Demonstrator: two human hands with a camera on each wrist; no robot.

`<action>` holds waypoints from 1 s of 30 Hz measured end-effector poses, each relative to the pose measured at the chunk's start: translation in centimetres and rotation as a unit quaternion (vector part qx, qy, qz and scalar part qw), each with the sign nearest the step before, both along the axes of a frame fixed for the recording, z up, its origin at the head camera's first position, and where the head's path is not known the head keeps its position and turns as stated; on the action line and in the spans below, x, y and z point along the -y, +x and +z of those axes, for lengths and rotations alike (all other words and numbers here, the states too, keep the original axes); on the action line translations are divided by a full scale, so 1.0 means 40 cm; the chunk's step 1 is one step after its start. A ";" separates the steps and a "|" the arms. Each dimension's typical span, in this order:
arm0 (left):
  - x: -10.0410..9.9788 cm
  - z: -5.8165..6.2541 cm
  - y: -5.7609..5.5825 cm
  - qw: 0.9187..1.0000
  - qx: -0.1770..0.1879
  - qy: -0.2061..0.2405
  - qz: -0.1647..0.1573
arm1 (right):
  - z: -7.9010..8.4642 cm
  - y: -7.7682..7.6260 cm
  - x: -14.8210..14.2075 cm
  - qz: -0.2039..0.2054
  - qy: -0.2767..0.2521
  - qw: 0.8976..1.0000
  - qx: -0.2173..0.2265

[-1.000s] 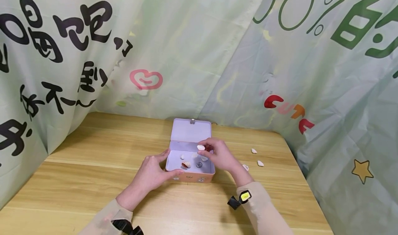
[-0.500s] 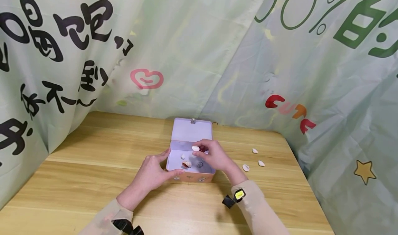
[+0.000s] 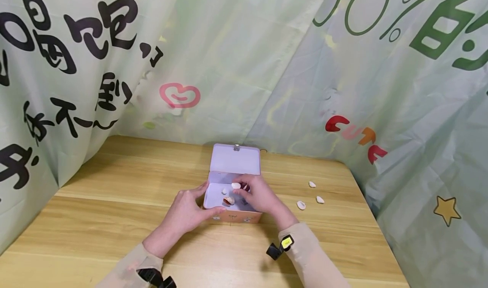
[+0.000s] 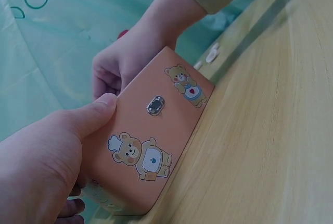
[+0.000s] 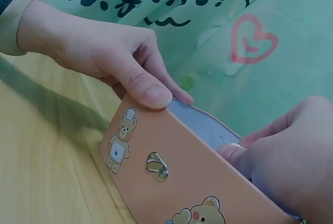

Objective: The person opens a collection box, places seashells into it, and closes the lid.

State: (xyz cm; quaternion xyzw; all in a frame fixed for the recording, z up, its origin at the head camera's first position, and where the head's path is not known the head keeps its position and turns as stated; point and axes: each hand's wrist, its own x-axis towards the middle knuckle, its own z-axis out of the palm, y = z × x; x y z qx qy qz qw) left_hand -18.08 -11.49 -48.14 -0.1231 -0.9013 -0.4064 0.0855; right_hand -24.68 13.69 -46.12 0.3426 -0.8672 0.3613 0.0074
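Below the frame's middle, I see the left hand (image 3: 187,207) grip the box (image 3: 239,217), probably so it won't slide. The right hand (image 3: 260,194) pinches a white shell (image 3: 236,186) at the box's open top.

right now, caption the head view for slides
Left hand holds the open tin, right hand pinches a white shell at its opening, three shells on the table.
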 end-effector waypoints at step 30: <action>-0.001 0.009 0.002 1.000 0.020 0.001 0.001 | 0.062 0.044 -0.109 -0.037 -0.085 0.996 0.019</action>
